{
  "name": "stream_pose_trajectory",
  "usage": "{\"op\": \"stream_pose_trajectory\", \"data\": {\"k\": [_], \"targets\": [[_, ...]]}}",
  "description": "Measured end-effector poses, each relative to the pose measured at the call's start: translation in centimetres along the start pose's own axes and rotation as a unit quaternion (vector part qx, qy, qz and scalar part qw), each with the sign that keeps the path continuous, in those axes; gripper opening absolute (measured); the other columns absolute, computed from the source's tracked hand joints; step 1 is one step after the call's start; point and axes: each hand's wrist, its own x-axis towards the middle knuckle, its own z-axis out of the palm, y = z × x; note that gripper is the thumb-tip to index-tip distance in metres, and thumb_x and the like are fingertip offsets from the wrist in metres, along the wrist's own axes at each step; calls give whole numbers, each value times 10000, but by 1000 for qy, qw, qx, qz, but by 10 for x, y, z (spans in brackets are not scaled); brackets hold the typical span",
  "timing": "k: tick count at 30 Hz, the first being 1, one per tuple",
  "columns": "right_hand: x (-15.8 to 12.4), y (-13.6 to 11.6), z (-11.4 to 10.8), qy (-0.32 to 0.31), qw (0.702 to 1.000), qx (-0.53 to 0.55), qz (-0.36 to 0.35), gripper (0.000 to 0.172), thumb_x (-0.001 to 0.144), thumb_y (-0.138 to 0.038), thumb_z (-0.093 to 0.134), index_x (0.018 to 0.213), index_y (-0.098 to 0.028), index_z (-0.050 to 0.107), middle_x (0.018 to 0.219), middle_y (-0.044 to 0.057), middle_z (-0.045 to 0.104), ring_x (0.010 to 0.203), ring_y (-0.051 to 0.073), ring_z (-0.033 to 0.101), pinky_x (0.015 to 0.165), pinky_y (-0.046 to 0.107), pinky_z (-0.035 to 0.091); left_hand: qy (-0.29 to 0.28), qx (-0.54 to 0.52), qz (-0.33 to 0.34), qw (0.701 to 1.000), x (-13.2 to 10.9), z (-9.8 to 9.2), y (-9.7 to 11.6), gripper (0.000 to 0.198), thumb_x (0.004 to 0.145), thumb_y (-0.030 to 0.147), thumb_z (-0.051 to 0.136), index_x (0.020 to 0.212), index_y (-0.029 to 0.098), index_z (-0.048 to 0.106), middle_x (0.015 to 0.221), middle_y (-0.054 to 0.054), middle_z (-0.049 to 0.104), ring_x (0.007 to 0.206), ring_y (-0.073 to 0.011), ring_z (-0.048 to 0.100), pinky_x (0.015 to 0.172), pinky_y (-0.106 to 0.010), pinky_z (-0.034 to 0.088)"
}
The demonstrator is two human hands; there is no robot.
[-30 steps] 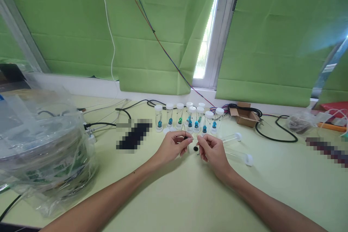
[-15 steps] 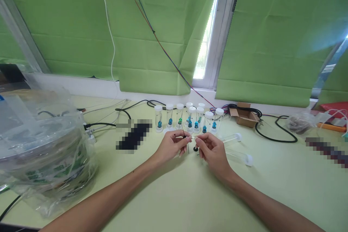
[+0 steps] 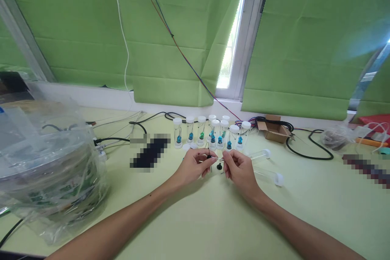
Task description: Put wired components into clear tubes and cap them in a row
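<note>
My left hand (image 3: 195, 165) is closed in a pinch on a small black part (image 3: 209, 157) with a thin dark stem running through it. Close beside it, my right hand (image 3: 239, 167) pinches the end of a thin pale strand (image 3: 220, 159) that spans the gap between my fingertips. Under that gap a small black round piece (image 3: 219, 166) rests on the table. Behind my hands stand several clear tubes (image 3: 178, 132) with white caps, each holding a small blue or green piece with dark stems. White caps (image 3: 193, 146) lie by my left fingers.
Two clear tubes (image 3: 258, 155) lie on their sides right of my right hand. A bulky plastic-wrapped bundle (image 3: 61, 174) fills the left side of the table (image 3: 195, 227). Farther back are an open cardboard box (image 3: 276, 133), black cables (image 3: 310, 157) and green blinds (image 3: 170, 69).
My fingertips have shifted slightly to the right, and the pale strand between them shows more. The black round piece on the table is more exposed now.
</note>
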Motion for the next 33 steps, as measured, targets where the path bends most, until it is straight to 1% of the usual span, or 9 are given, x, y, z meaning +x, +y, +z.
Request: {"op": "stream_pose_trajectory", "data": {"k": [3, 6, 12, 15, 19, 23, 26, 28, 33], "targets": [[1, 1, 0, -2, 1000, 1, 13, 477, 867, -574, 565, 583, -198, 491, 466, -40, 496, 381, 82, 420, 390, 219, 332, -3, -2, 5, 1000, -1, 0, 0, 341, 808, 469, 653, 915, 148, 683, 551, 24, 515, 459, -99, 465, 437, -229, 371], [1, 3, 0, -3, 999, 14, 34, 482, 862, -585, 563, 590, -191, 506, 429, -49, 471, 362, 75, 394, 382, 211, 320, -9, 6, 20, 1000, -2, 1, 1, 320, 830, 454, 631, 907, 150, 690, 573, 17, 529, 467, -93, 459, 459, -231, 381], [2, 7, 3, -12, 991, 90, 102, 497, 818, -607, 594, 565, -188, 506, 372, -72, 390, 326, 82, 386, 341, 202, 295, -14, 21, 28, 999, -3, 2, 2, 306, 846, 433, 613, 902, 143, 691, 605, 3, 533, 483, -96, 457, 453, -228, 384], [2, 5, 5, -13, 978, 142, 150, 494, 779, -595, 640, 538, -190, 490, 355, -82, 353, 318, 83, 385, 324, 198, 261, -15, 29, 34, 999, -4, 2, 3, 287, 856, 413, 604, 909, 146, 694, 616, 3, 532, 486, -91, 441, 451, -224, 380], [2, 3, 5, -30, 951, 213, 222, 478, 724, -541, 704, 503, -191, 467, 340, -83, 344, 310, 74, 351, 321, 198, 206, -10, 46, 42, 998, -5, 3, 5, 271, 864, 387, 595, 913, 143, 700, 656, -7, 552, 498, -89, 440, 456, -224, 375], [3, 2, 4, -48, 935, 240, 257, 463, 689, -488, 740, 485, -192, 449, 338, -83, 338, 317, 70, 347, 335, 201, 213, -2, 68, 54, 996, -5, 3, 6, 248, 868, 368, 592, 878, 146, 703, 645, 3, 530, 513, -89, 445, 466, -219, 368], [3, 3, 3, -54, 937, 228, 260, 481, 690, -517, 736, 487, -192, 446, 340, -82, 337, 315, 71, 352, 331, 202, 220, -6, 62, 52, 997, -5, 2, 5, 246, 873, 368, 585, 871, 148, 693, 622, 15, 513, 492, -81, 428, 464, -217, 360], [3, 4, 3, -46, 945, 211, 247, 498, 705, -561, 716, 501, -191, 453, 345, -83, 332, 315, 74, 364, 322, 197, 220, -9, 51, 45, 998, -4, 2, 4, 258, 874, 382, 583, 879, 146, 686, 603, 18, 512, 475, -81, 425, 462, -220, 361], [3, 5, 5, -34, 976, 130, 171, 503, 783, -636, 616, 595, -182, 508, 394, -81, 369, 326, 79, 397, 311, 188, 266, -11, 25, 26, 999, 1, -1, 1, 278, 857, 415, 603, 857, 145, 670, 547, 18, 514, 463, -93, 451, 465, -226, 375]]}}
